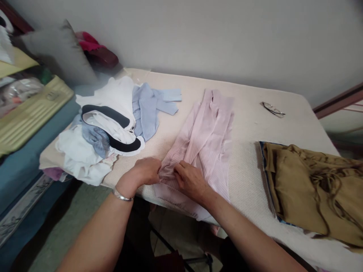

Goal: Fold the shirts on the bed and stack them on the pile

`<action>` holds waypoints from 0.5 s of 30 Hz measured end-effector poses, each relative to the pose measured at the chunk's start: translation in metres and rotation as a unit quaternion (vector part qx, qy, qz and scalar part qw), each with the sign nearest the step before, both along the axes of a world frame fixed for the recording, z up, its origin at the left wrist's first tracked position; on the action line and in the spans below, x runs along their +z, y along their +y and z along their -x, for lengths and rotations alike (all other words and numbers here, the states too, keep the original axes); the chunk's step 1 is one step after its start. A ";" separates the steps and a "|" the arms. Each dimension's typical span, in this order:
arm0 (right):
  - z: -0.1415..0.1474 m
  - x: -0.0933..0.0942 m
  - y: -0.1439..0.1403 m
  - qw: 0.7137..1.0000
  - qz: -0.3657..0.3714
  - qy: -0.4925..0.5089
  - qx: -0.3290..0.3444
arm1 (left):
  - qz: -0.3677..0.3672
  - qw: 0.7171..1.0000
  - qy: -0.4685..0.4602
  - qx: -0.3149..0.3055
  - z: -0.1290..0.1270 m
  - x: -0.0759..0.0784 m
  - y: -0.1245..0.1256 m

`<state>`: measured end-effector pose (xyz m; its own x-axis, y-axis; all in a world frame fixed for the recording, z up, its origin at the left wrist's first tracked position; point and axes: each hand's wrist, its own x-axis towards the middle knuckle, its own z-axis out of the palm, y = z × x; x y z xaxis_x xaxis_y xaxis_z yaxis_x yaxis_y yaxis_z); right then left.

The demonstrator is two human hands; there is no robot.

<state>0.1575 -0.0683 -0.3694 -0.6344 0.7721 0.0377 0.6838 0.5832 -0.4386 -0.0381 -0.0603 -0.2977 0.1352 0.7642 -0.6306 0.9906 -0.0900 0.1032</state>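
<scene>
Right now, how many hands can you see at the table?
2: the left hand at the left edge of the pink garment, and the right hand on the garment's near part. No others show.

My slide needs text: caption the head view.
Left hand and right hand on a pink ribbed garment, between a loose clothes heap and folded brown fabric.
</scene>
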 end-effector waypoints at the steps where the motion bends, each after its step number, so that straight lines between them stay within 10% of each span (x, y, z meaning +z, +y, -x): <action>1: -0.001 0.001 0.001 1.000 -0.003 0.006 0.003 | 0.006 1.000 0.010 -0.002 0.000 0.001 -0.001; 15: -0.003 -0.004 0.004 0.994 -0.094 0.008 0.051 | -0.023 0.999 -0.001 0.028 0.017 0.002 0.000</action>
<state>0.1610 -0.0643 -0.3734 -0.7074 0.6819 0.1862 0.6102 0.7221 -0.3260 -0.0552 -0.0603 -0.2953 0.0924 0.7985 -0.5949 0.9941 -0.0395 0.1015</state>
